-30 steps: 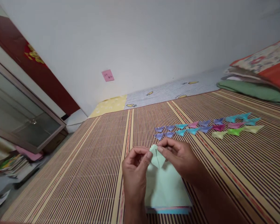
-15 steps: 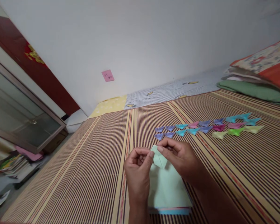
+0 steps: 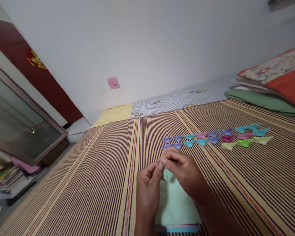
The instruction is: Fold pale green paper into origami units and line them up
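A small folded piece of pale green paper [image 3: 168,175] is pinched between both hands, its lower point showing beneath my fingers. My left hand [image 3: 148,186] grips its left edge between thumb and fingers. From the right, my right hand [image 3: 184,168] holds its top, with the thumb close to my left thumb. Much of the folded piece is hidden behind the fingers. Below the hands lies a stack of square paper [image 3: 178,208], pale green on top, with pink and blue edges showing at the bottom.
Two rows of small folded paper shapes, including a bright green one [image 3: 245,142], lie beyond my right hand on the striped mat [image 3: 103,183]. Folded bedding [image 3: 263,102] sits at the far right. A glass-fronted cabinet door [image 3: 22,114] stands at left.
My right hand has moved left, closer to my left hand, and now covers more of the folded paper. The view has shifted slightly.
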### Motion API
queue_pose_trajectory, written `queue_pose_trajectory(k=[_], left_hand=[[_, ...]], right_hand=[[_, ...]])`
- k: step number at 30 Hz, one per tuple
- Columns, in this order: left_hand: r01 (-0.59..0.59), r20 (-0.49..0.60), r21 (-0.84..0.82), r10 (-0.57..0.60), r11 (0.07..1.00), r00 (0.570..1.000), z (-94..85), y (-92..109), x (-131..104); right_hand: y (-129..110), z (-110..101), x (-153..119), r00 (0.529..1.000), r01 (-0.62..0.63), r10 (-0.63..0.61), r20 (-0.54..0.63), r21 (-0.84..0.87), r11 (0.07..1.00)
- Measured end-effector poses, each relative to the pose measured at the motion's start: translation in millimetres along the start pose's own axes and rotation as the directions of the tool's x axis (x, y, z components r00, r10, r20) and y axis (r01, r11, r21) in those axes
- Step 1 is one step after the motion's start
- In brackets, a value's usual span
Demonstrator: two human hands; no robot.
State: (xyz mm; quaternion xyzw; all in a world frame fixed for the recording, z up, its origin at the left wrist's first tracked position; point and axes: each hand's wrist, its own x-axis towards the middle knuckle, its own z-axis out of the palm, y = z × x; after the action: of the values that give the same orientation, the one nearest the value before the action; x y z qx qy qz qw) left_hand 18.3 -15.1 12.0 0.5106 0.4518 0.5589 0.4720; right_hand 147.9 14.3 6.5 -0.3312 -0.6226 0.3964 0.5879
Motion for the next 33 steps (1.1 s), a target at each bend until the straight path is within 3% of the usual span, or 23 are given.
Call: queue_pose_trajectory(k=[3, 6, 9, 13, 17, 22, 25, 30, 33], left_hand=[[0.03, 0.004, -0.045, -0.03, 0.999, 1.0, -2.7, -4, 0], [0.101, -0.057, -0.145, -0.11, 0.984, 0.992, -6.5, -9, 3], [0.133, -0.135, -0.228, -0.167, 0.964, 0.977, -10.1, -10, 6], [0.143, -0.167, -0.328, -0.206, 0.934, 0.964, -14.2, -12, 9], [0.124, -0.152, -0.305, -0.177, 0.944, 0.972, -18.2, -10, 8], [0.106, -0.053, -0.141, -0.115, 0.984, 0.992, -20.4, -2, 6], [0.104, -0.046, -0.106, -0.109, 0.989, 0.993, -19.3, -4, 7], [0.159, -0.122, -0.296, -0.203, 0.942, 0.972, -18.8, -10, 9], [0.18, -0.129, -0.459, -0.265, 0.87, 0.955, -18.6, -9, 10]], right_hand=[[1, -2, 2, 0.998, -0.057, 0.055, 0.029, 0.06, 0.997], [-2, -8, 3, 0.992, -0.125, 0.123, 0.025, 0.05, 0.991], [-7, -15, 2, 0.999, -0.009, 0.013, 0.034, -0.113, 0.994], [-12, -16, 1, 0.965, 0.209, -0.155, 0.21, -0.264, 0.942], [-14, -10, -1, 0.961, 0.213, -0.155, 0.231, -0.253, 0.944], [-8, -5, -2, 0.976, 0.199, -0.169, 0.136, -0.246, 0.949], [-3, -5, -3, 0.975, 0.21, -0.184, 0.121, -0.257, 0.943], [-5, -4, -5, 0.952, 0.281, -0.225, 0.207, -0.3, 0.911], [-7, 0, -7, 0.929, 0.356, -0.276, 0.247, -0.394, 0.847]])
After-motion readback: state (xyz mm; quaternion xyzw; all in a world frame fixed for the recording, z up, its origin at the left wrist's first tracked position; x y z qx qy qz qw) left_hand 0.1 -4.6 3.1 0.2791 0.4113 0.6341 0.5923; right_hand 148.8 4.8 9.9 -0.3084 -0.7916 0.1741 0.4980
